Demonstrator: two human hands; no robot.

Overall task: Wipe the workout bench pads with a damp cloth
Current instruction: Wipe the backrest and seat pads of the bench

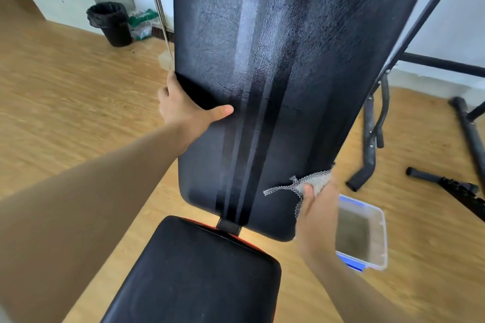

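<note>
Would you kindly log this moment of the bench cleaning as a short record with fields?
left hand: grips the left edge of the back pad, thumb on its face
right hand: holds the mesh cloth at the back pad's lower right edge
back pad: tilted up, dark and pale streaks down its face
seat pad: below it, untouched by either hand
container: clear, blue clips, on the floor to the right

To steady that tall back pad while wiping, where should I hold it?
Probably its left edge, coming from the left, as the left hand does: thumb on the face, fingers wrapped behind. The back pad is a thin, tilted slab, so an edge suits clamping.
</note>
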